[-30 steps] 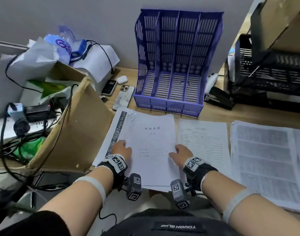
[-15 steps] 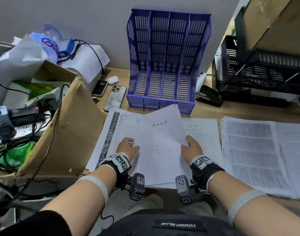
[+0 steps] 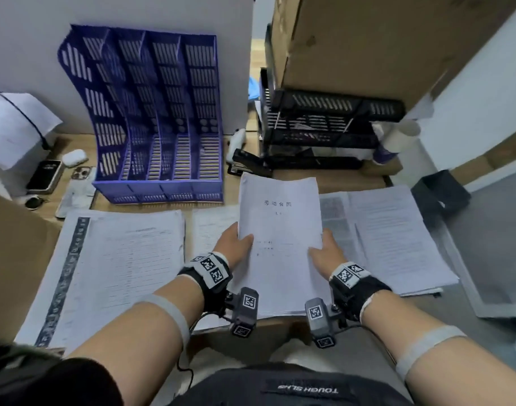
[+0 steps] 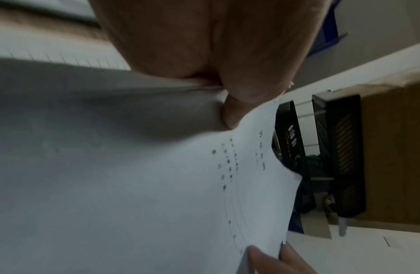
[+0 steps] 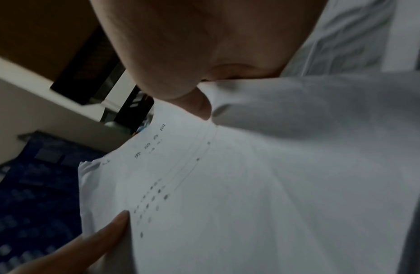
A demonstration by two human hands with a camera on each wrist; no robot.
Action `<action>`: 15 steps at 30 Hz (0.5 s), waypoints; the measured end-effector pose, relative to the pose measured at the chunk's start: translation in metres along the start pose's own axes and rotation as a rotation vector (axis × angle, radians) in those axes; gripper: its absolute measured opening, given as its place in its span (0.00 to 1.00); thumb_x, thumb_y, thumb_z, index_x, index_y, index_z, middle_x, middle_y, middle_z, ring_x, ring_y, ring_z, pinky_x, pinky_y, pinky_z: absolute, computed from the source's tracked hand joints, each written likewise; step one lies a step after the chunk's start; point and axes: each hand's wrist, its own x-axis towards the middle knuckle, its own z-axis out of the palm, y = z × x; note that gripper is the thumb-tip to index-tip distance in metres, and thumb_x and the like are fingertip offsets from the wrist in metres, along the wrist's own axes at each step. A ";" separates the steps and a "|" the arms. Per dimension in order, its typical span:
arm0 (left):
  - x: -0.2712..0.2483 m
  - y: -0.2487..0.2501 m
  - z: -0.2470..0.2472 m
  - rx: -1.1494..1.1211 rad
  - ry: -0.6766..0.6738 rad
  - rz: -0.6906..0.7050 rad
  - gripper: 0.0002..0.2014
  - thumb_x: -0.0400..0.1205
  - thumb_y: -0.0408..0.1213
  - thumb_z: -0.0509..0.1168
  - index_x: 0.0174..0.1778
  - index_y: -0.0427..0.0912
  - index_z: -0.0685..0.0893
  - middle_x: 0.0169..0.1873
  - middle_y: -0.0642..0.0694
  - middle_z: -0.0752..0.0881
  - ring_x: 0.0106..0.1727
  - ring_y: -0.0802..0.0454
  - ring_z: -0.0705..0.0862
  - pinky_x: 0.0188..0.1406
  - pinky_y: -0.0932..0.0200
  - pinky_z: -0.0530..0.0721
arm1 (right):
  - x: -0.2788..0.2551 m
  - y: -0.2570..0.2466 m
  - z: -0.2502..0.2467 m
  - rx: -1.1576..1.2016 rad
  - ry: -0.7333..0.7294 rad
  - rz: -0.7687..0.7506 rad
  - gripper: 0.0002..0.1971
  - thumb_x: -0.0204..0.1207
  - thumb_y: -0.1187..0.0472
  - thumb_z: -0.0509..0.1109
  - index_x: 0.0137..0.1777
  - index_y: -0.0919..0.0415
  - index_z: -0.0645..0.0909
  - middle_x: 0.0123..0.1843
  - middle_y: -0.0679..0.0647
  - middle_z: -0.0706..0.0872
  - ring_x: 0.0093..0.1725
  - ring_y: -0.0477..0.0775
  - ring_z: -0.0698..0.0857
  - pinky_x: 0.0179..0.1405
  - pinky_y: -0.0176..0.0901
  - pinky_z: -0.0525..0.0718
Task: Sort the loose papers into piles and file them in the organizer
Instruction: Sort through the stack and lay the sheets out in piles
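Above the paper-strewn desk (image 3: 353,183), both hands' fingers (image 3: 245,240) grasp a paper stack (image 3: 280,230).

Light wooden desk top (image 3: 239,200) carrying office items. Far left: an upright blue slotted plastic file organizer (image 3: 160,118) standing against the wall. Left of it: a white earbud case (image 3: 73,157), a black phone (image 3: 45,175) and a second phone lying face down (image 3: 78,190). Near left: a wide white printed paper pile with a dark patterned border (image 3: 116,268). Near right: a spread pile of densely printed sheets (image 3: 391,238). Far right: a black stapler (image 3: 248,165) beside a black mesh stacking tray (image 3: 324,127).
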 end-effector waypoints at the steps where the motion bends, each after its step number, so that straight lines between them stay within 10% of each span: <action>1: 0.004 0.007 0.021 -0.009 -0.019 -0.001 0.25 0.75 0.45 0.62 0.69 0.42 0.80 0.61 0.42 0.88 0.61 0.40 0.87 0.67 0.38 0.83 | 0.002 0.011 -0.020 -0.018 0.036 0.010 0.21 0.79 0.67 0.61 0.72 0.55 0.69 0.59 0.50 0.81 0.56 0.54 0.80 0.55 0.40 0.74; 15: 0.034 0.085 0.262 -0.109 -0.474 -0.003 0.23 0.83 0.29 0.64 0.73 0.43 0.68 0.63 0.40 0.85 0.64 0.35 0.85 0.61 0.33 0.85 | 0.053 0.121 -0.240 -0.181 0.492 0.128 0.25 0.73 0.75 0.55 0.67 0.55 0.79 0.59 0.59 0.85 0.48 0.60 0.79 0.48 0.40 0.74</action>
